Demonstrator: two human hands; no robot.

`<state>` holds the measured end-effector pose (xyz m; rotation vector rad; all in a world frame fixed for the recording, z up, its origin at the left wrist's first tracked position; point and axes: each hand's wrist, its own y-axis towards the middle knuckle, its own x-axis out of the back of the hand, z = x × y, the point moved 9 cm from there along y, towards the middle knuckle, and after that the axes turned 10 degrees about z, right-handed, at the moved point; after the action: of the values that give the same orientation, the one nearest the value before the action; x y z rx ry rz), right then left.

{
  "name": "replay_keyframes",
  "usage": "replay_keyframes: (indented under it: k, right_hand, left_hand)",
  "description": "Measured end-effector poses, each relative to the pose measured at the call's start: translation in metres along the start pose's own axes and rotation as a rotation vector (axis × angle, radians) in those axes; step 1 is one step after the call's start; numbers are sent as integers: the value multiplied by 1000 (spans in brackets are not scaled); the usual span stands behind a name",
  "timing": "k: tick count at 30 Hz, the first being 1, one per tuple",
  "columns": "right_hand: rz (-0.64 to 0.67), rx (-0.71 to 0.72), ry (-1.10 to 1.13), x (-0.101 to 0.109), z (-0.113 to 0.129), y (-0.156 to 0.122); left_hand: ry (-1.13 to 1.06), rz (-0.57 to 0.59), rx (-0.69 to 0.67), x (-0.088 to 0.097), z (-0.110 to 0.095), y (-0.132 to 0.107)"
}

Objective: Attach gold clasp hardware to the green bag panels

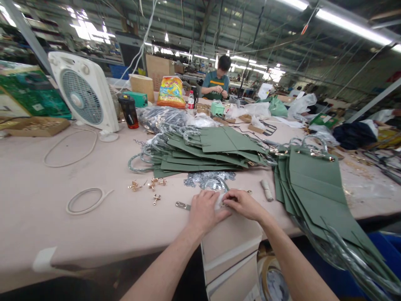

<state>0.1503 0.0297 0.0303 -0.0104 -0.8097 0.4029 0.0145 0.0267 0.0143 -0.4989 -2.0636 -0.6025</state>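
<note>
A cream-coloured panel point(233, 240) lies under my hands and hangs over the table's front edge. My left hand point(203, 211) rests on its upper end, fingers stretched out, thumb pointing right. Beside it my right hand point(242, 204) is closed in a pinch at the same end; what its fingertips hold is too small to make out. A plastic-wrapped green handle point(224, 184) curves up behind the fingers. To the left a short green strap with a metal clasp point(182, 205) sticks out. Flat silver metal plates point(208, 179) lie just beyond, and small gold-coloured fittings point(156, 199) are scattered left.
Stacks of green panels with wrapped handles lie behind point(219, 142) and at right point(316, 179), the latter draping over the edge. A rolled cloth piece point(267, 190), a coil of pale tape point(85, 200) and a white fan point(83, 92) are on the table. Across it a person point(216, 81) works.
</note>
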Motion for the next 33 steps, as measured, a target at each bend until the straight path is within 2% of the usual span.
replay_keyframes:
  k: [6,12,16,17,19,21,22,24,26,28,30,33]
  right_hand:
    - [-61,21,-64,0,3,0]
    - [-97,-40,-89,-5,0,0]
    - [-155,22,-33,2,0,-6]
    - [-203,37,2,12,-6,-9]
    - [-407,-18,20,47,-30,-20]
    - [-676,-161,-31,87,-66,-41]
    - [-771,-230,-65,101,-83,-51]
    - [-861,-352,-108,116,-117,-63]
    - [-870,-490,-132,116,-148,-70]
    - [-866,-545,-119,108,-166,-73]
    - [-879,-508,-87,99,-170,-75]
    - [-915,-429,-56,91,-166,-78]
  left_hand:
    - [-1,-21,-3,4,-3,-1]
    - [-1,-4,-11,7,-6,0]
    - [16,-22,-25,6,-6,-1]
    - [23,-29,-23,5,-5,-1]
    - [33,-29,-23,2,-1,0]
    - [34,-20,-32,-2,0,1]
    - [33,-17,-38,-3,0,1]
    - [35,-31,-44,-2,-1,0]
    - [52,-76,-45,3,-4,-3]
    - [89,-128,-63,10,-10,-6]
    - [134,-144,-121,15,-22,-7]
    - [169,-55,-271,7,-46,-3]
